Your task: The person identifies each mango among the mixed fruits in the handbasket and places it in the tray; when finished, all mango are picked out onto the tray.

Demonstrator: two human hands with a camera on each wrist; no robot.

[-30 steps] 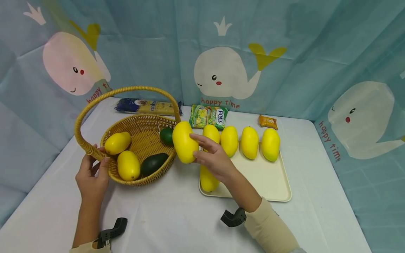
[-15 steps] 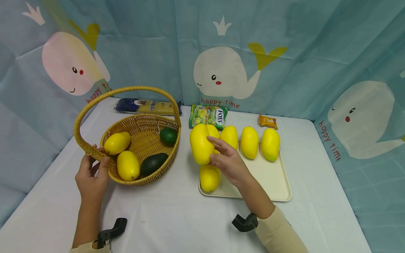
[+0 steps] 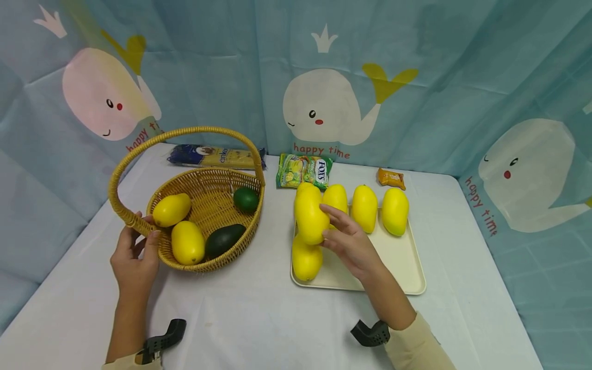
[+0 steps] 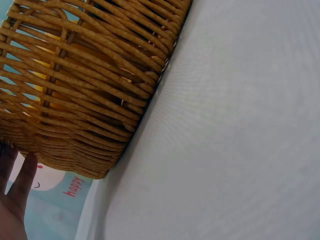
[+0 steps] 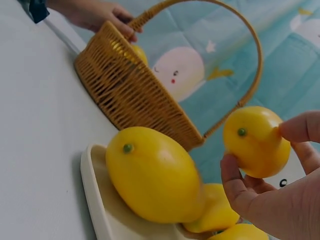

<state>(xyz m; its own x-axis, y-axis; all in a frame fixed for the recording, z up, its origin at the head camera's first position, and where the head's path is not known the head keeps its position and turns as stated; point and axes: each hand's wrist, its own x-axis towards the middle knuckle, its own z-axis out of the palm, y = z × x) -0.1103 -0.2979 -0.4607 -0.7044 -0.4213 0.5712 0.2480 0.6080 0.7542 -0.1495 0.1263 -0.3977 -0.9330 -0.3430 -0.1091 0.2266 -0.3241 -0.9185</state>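
Observation:
My right hand point(image 3: 350, 244) pinches a yellow mango point(image 3: 311, 216) between thumb and fingers, above the left side of the cream tray point(image 3: 379, 262). In the right wrist view the held mango point(image 5: 255, 142) shows its green stem end, raised higher than the mango point(image 5: 150, 175) on the tray. One mango point(image 3: 307, 259) lies at the tray's front left, and several more point(image 3: 364, 208) line its back edge. My left hand point(image 3: 136, 259) grips the wicker basket point(image 3: 203, 195) at its left rim, by the foot of the handle. Inside lie two yellow fruits point(image 3: 187, 242), a dark green fruit point(image 3: 225, 240) and a smaller green one point(image 3: 245, 199).
Behind the basket is a pasta packet point(image 3: 217, 155). A green candy bag point(image 3: 304, 170) lies behind the tray, and a small orange packet point(image 3: 391, 178) at the back right. The basket's tall handle point(image 3: 203, 130) arches over it. A whale-print curtain point(image 3: 231, 77) surrounds the white table.
My right hand has carried the mango rightward from the basket's right rim to over the tray's left side. The left hand and the basket have stayed in place.

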